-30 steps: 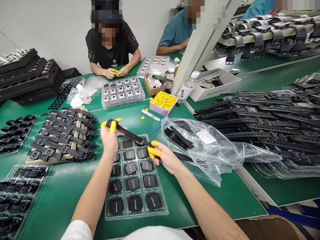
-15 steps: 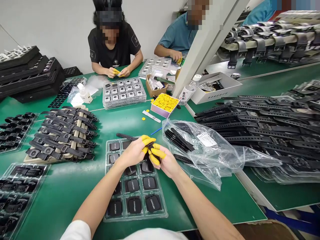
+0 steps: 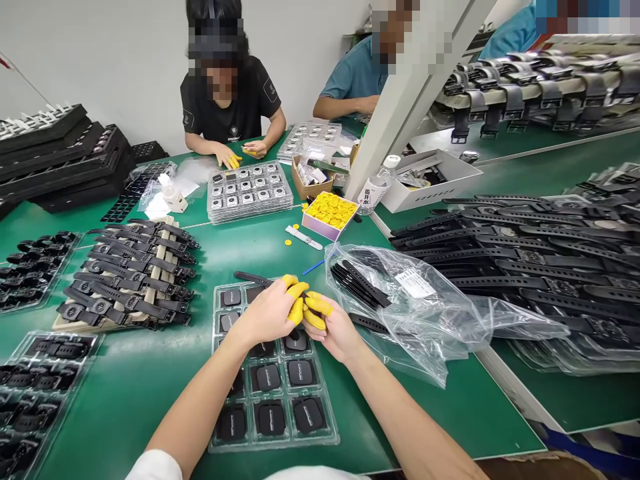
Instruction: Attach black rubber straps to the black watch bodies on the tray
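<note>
Both hands meet over the far part of a clear plastic tray point(image 3: 277, 440) holding square black watch cases with light lettering. My left hand point(image 3: 273, 310), with yellow finger cots, is closed on a black watch strap point(image 3: 250, 277), whose holed end sticks out to the left. Yellow cots also cover fingertips of my right hand point(image 3: 333, 327), which pinches the same dark piece from the right. Fingers hide most of what lies between the hands, so I cannot tell whether a watch case is attached. Right of them, a clear bag point(image 3: 430, 327) contains several black straps point(image 3: 363, 283).
Watches lie across a beige rack point(image 3: 160, 267) on the left. Beyond are a box of yellow finger cots point(image 3: 327, 230), a white strap point(image 3: 304, 238), stacked trays point(image 3: 250, 217) and a bottle point(image 3: 373, 187). Many black watches point(image 3: 525, 253) fill the right. Two people sit opposite.
My hands have drawn tighter around the black piece, which shows less now. The view has shifted slightly. Across the table, the person in black has moved their hands apart.
</note>
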A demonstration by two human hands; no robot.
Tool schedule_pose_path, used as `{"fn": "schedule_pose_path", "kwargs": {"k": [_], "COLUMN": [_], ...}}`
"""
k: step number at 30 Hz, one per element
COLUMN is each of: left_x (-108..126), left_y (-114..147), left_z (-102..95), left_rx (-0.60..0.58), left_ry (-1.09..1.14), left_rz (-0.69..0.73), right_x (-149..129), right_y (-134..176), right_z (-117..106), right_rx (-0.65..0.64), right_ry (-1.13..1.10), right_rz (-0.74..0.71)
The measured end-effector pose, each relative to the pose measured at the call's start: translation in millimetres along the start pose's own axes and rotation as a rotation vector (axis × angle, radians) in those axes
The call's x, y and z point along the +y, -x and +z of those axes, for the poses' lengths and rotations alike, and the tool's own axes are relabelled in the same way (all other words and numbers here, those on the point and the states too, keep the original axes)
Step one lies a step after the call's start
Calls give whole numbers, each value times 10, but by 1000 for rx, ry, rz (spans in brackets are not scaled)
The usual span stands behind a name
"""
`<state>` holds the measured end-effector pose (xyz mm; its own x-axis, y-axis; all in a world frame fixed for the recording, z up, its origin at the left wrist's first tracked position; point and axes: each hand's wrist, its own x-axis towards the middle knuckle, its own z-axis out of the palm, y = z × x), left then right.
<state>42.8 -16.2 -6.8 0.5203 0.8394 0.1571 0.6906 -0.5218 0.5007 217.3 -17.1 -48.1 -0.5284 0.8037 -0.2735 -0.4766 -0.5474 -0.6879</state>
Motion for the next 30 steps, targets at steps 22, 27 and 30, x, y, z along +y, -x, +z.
{"fn": "schedule_pose_path", "kwargs": {"k": [22,27,30], "left_x": [-558,-885,-998], "left_y": [360,410,406], "left_z": [-814,-694,-606], "left_rx": [-139,-202,-243], "left_ry": [-257,-216,-241], "left_rz": [-269,-393,-424], "right_x": [14,200,306], "right_y": [-42,-135,-212], "right_z": [-170,-161,-153], "right_rx": [34,190,285], "right_ry": [1222,1351,1478], "right_rz": [-280,-373,-403]}}
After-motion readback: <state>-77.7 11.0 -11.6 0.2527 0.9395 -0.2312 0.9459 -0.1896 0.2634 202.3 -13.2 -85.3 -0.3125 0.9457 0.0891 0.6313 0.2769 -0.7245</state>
